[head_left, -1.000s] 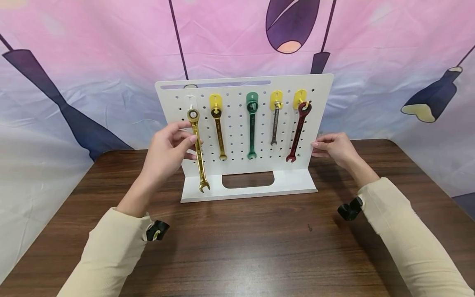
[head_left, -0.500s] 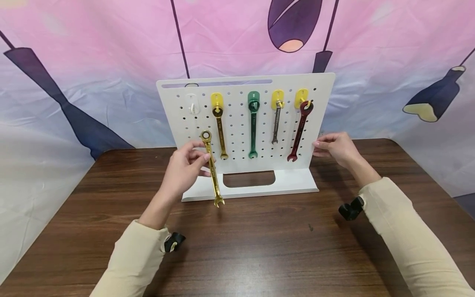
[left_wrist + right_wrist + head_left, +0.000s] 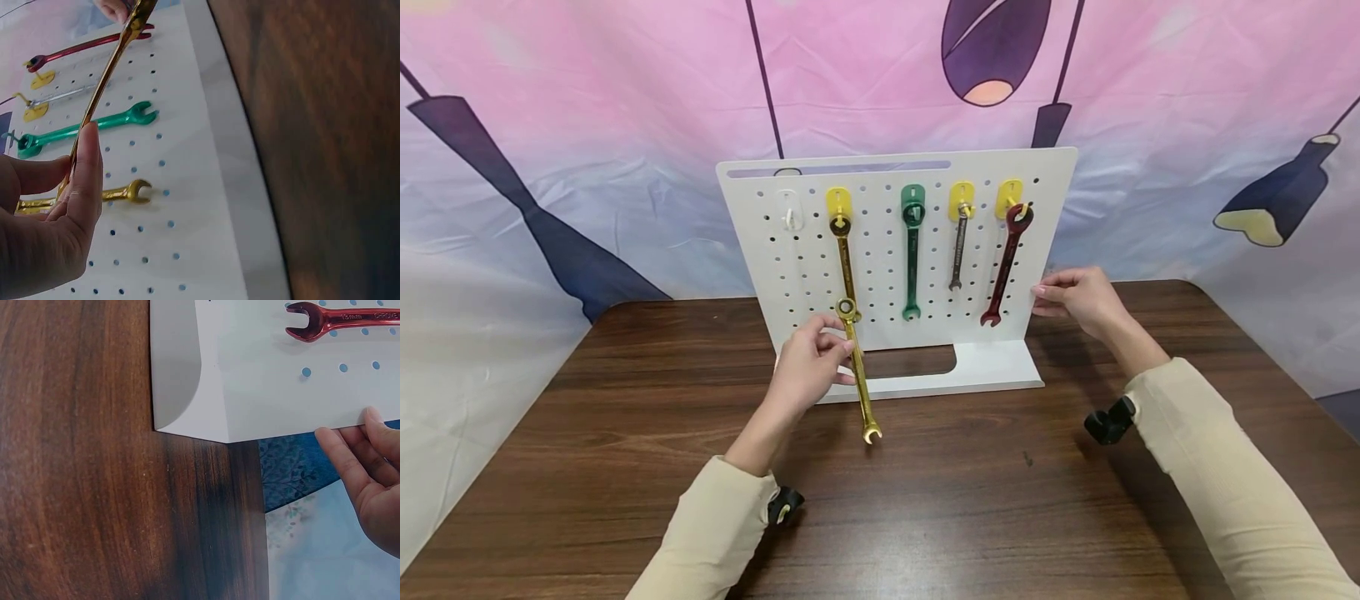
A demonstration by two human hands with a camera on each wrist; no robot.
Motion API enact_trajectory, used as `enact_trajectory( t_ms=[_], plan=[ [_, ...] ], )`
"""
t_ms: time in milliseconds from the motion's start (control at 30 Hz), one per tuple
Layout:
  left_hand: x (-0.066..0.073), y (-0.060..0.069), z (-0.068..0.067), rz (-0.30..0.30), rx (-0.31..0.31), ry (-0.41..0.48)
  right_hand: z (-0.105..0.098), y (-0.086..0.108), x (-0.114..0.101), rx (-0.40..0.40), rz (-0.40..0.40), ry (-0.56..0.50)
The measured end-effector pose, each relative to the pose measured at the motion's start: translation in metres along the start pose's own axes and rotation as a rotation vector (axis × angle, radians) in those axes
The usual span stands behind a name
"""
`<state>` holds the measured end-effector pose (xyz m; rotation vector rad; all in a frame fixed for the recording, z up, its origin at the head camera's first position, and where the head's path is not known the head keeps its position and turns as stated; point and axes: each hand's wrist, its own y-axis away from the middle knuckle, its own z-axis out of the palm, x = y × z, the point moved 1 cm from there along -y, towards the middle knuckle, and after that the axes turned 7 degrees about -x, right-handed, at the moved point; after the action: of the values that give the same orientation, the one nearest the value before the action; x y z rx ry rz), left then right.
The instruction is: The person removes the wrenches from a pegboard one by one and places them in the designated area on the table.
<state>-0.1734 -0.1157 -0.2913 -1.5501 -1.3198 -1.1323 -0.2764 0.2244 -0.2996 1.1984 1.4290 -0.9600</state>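
My left hand [image 3: 808, 362] pinches a gold combination wrench [image 3: 859, 371] by its upper shank, ring end up and open end down, in front of the lower left of a white pegboard [image 3: 880, 329]. In the left wrist view the wrench [image 3: 103, 87] runs slantwise from thumb and fingers. My right hand [image 3: 1078, 300] grips the board's right edge; the right wrist view shows thumb and fingers [image 3: 375, 434] on either side of it. A second gold wrench [image 3: 847, 267], a green one [image 3: 912, 267], a small silver one [image 3: 958, 250] and a red one [image 3: 1006, 267] hang on the board.
A bare white hook [image 3: 789, 212] sits at the board's upper left. Yellow hooks and a green hook hold the hanging wrenches. The board's white foot [image 3: 996, 367] stands on a dark wooden table [image 3: 940, 500], with a printed cloth [image 3: 647, 150] behind.
The left hand has taken the gold wrench off the white hook, moving it down, to the right and nearer the camera. The right hand has stayed at the board's edge.
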Motion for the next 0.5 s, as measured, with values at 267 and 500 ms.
enact_trajectory(
  t_ms=[267,500],
  plan=[
    [-0.006,-0.001,0.017,-0.060,-0.087,0.089,0.000,0.001,0.001,0.002,0.001,0.006],
    [-0.014,-0.005,0.030,-0.103,-0.173,0.200,-0.001,0.001,0.000,0.003,0.005,0.002]
  ],
)
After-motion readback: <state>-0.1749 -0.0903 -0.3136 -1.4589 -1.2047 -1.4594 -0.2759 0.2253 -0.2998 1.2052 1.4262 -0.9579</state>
